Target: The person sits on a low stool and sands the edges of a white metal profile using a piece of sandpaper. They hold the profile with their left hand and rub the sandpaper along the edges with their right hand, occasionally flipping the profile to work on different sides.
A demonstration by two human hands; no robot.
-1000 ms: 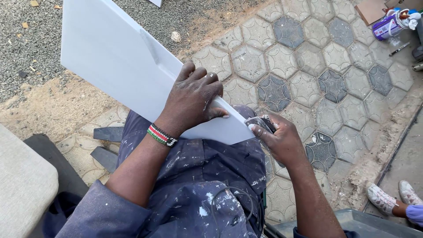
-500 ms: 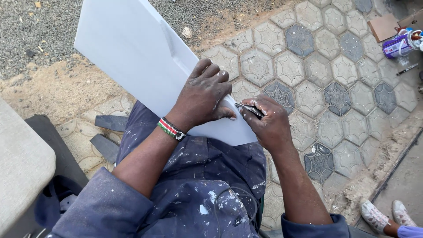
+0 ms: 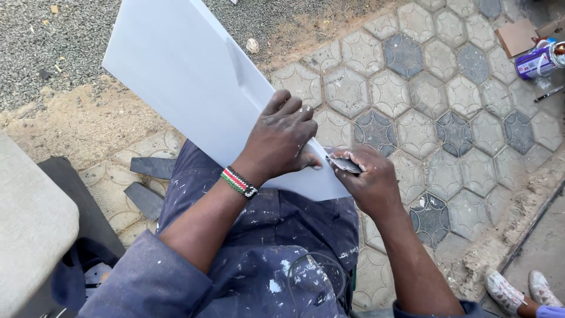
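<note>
Paving same; blade reaches board.

— How was the light? — Soft, even daylight; no hard shadows fell on the hexagonal paving; only a faint shade lay under the left hand on the white board. — Any glare? — The board was very bright, nearly washed out, its surface detail almost lost; the gravel stayed clear. — And sharpness? — Mostly crisp at the centre; the paint-flecked overalls at the bottom edge looked softer; lines bent slightly toward the corners.
</note>
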